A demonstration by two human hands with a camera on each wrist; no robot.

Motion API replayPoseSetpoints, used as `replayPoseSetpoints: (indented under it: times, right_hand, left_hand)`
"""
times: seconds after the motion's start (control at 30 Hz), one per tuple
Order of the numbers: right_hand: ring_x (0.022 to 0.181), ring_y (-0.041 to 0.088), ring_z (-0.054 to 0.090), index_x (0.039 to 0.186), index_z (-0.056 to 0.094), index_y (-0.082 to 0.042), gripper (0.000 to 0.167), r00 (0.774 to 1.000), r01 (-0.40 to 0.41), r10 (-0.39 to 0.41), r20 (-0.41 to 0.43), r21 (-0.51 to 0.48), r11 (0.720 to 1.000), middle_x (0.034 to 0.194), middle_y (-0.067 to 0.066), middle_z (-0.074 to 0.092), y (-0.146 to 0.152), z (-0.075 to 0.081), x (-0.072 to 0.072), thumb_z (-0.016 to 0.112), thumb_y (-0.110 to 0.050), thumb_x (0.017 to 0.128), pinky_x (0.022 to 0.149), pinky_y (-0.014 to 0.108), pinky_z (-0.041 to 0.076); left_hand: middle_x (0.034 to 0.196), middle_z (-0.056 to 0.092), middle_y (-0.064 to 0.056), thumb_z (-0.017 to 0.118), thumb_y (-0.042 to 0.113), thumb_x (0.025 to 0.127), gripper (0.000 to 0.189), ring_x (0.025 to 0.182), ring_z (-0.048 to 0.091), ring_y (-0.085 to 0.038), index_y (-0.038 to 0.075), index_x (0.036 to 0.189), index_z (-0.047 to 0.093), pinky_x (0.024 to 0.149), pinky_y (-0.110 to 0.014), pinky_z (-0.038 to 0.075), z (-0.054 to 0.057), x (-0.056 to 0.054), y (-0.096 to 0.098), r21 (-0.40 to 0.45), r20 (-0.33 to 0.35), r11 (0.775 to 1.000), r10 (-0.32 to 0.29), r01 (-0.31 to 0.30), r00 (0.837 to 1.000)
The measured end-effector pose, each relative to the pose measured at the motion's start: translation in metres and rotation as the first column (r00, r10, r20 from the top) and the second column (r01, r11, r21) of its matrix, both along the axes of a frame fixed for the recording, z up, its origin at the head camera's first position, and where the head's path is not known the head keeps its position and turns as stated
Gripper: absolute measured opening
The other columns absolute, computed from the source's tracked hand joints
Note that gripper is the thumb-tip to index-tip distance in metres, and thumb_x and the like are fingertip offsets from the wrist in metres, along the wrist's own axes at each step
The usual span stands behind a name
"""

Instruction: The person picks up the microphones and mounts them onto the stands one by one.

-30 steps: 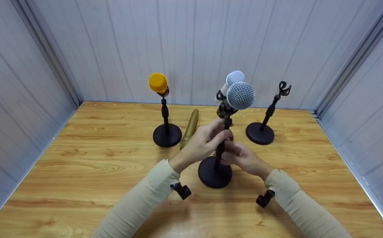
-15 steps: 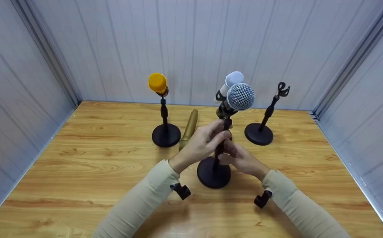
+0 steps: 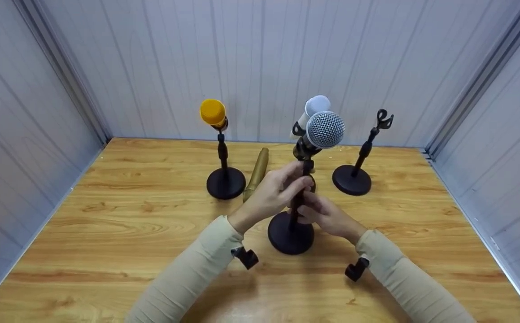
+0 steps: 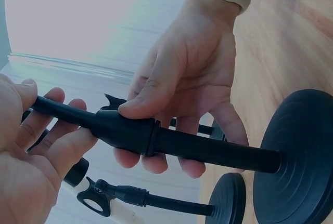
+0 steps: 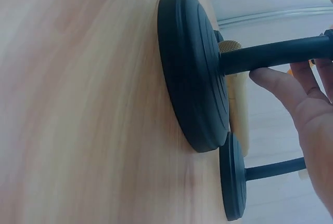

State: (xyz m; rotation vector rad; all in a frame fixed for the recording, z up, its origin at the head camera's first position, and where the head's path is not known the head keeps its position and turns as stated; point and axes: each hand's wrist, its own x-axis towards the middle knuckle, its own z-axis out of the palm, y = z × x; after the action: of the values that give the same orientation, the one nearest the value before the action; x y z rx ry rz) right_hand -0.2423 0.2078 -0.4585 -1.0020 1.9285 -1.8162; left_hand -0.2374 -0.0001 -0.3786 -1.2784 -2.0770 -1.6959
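A black desk microphone stand (image 3: 290, 240) stands upright near the middle of the table, with a silver-headed microphone (image 3: 325, 129) tilted in its clip. My left hand (image 3: 272, 190) pinches the thin upper pole just below the clip. Lower down, my right hand (image 3: 330, 216) holds the same pole. In the left wrist view, the right thumb lies on the stand's thick collar (image 4: 127, 132) and the fingers pass behind it. The round base (image 5: 190, 73) rests on the wood in the right wrist view. Part of the pole is hidden by the hands in the head view.
Behind it stands a white microphone (image 3: 317, 106) on another stand, largely hidden. A yellow microphone (image 3: 213, 112) on its stand is at the left. A gold microphone (image 3: 257, 172) lies between. At the right, a stand (image 3: 352, 179) bears a bare clip. Pale panel walls (image 3: 260, 67) enclose the table.
The right hand's fingers shift slightly around the pole. The left hand keeps its hold, and the stand stays in nearly the same place.
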Motion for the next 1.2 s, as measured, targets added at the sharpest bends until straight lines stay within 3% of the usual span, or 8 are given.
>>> replayPoseSetpoints:
  times: [0.13,0.23,0.43,0.67,0.9,1.2]
  right_hand:
    - [0.125,0.040,0.056,0.138,0.048,0.003,0.035,1.000,-0.003,0.003,-0.028,0.010,1.000,0.131,0.029,0.055,-0.0013,0.0007,-0.0020,0.049,-0.016,0.108,0.096,0.048,0.052]
    - [0.120,0.033,0.060,0.133,0.050,0.000,0.029,0.999,-0.014,0.015,-0.044,0.018,1.000,0.126,0.032,0.057,-0.0011,0.0004,-0.0024,0.049,-0.014,0.108,0.094,0.049,0.053]
    - [0.118,0.031,0.060,0.135,0.047,-0.001,0.029,0.996,-0.044,0.046,-0.080,0.023,0.999,0.122,0.031,0.058,-0.0011,-0.0007,-0.0044,0.047,-0.012,0.108,0.093,0.049,0.054]
    - [0.119,0.034,0.059,0.134,0.049,-0.006,0.027,0.995,-0.030,0.033,-0.093,0.033,0.999,0.120,0.022,0.061,0.0010,-0.0023,-0.0053,0.046,-0.012,0.109,0.092,0.051,0.054]
    - [0.116,0.032,0.061,0.131,0.049,-0.003,0.025,0.996,-0.031,0.033,-0.087,0.027,0.999,0.119,0.028,0.060,-0.0004,-0.0025,-0.0058,0.047,-0.012,0.108,0.091,0.052,0.054]
    - [0.115,0.032,0.061,0.129,0.052,-0.005,0.023,0.996,-0.027,0.029,-0.085,0.021,0.999,0.119,0.025,0.060,-0.0010,-0.0022,-0.0051,0.047,-0.013,0.108,0.091,0.050,0.055]
  left_hand:
    - [0.097,0.069,-0.014,0.057,0.007,0.104,0.022,0.084,0.067,-0.029,-0.002,0.124,0.060,0.075,-0.032,0.052,-0.0011,-0.0019,-0.0008,-0.002,-0.005,1.000,0.015,-0.015,1.000]
    - [0.099,0.070,-0.011,0.056,0.010,0.105,0.023,0.086,0.068,-0.023,-0.002,0.124,0.060,0.077,-0.033,0.054,-0.0034,-0.0032,-0.0011,-0.004,-0.016,1.000,0.007,-0.007,1.000]
    - [0.100,0.071,-0.007,0.056,0.012,0.106,0.024,0.086,0.067,-0.017,-0.001,0.125,0.060,0.078,-0.031,0.054,-0.0032,-0.0027,-0.0011,-0.016,-0.038,1.000,0.020,-0.021,0.999]
    - [0.101,0.071,-0.005,0.055,0.013,0.106,0.023,0.086,0.067,-0.021,0.001,0.125,0.060,0.078,-0.031,0.054,-0.0025,-0.0028,-0.0003,-0.013,-0.044,1.000,0.005,-0.006,0.999]
    - [0.100,0.071,-0.005,0.055,0.013,0.106,0.022,0.086,0.068,-0.024,0.001,0.124,0.060,0.078,-0.031,0.054,-0.0036,-0.0036,-0.0003,-0.001,-0.042,1.000,-0.009,0.009,0.999]
    - [0.101,0.071,-0.007,0.056,0.012,0.106,0.026,0.086,0.069,-0.022,-0.002,0.127,0.059,0.078,-0.031,0.055,-0.0041,-0.0028,-0.0009,-0.004,-0.042,1.000,0.009,-0.009,0.999]
